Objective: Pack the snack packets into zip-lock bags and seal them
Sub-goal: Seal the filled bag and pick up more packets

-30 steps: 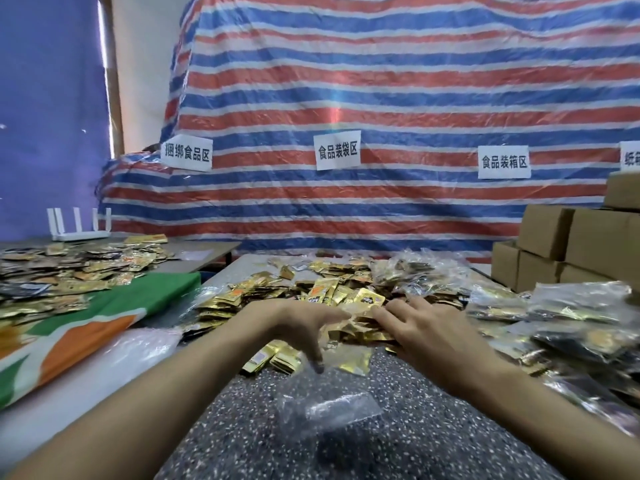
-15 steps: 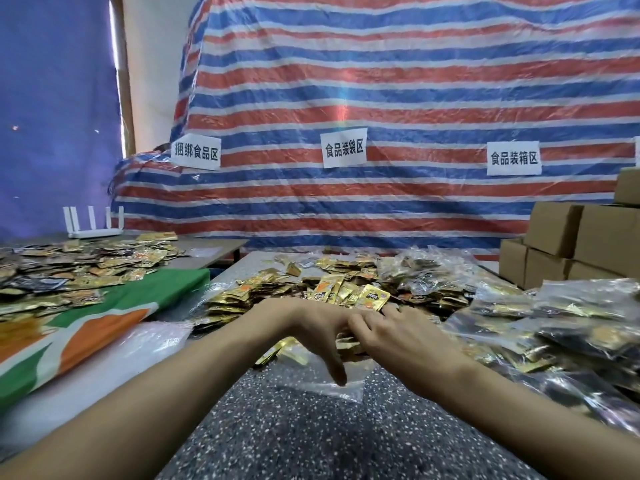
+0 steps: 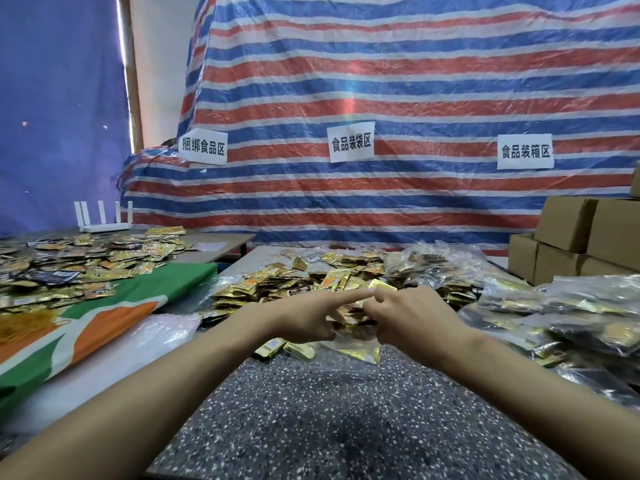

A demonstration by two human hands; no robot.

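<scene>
Grip status: left hand [image 3: 304,318] and right hand [image 3: 417,317] meet at centre frame, both closed on a bundle of snack packets [image 3: 349,318] held between them, raised off the table. The left hand's thumb and lower fingers curl onto the bundle's left side, while its index finger lies straight across the top, the tip reaching the right hand's knuckles. The right hand's fingers curl onto the bundle's right side. The zip-lock bag [image 3: 349,349], of clear film, sits directly beneath the bundle and both hands, its lower part against the speckled table [image 3: 311,427]; a gold packet shows through its lower right corner. Whether the bundle already sits inside the bag's mouth cannot be told. Two gold packets [image 3: 287,348] lie on the table just below the left hand. A loose pile of packets [image 3: 294,289] spreads just beyond the hands. Filled bags [image 3: 571,306] are heaped at right of frame, with cardboard boxes [image 3: 571,244] stacked behind them. At left of frame, a second table carries more scattered packets [image 3: 86,261], a green and orange cloth [image 3: 104,306] and a white router [image 3: 104,220]. A striped tarpaulin [image 3: 415,81] fills the background and bears three paper signs [image 3: 350,142].
</scene>
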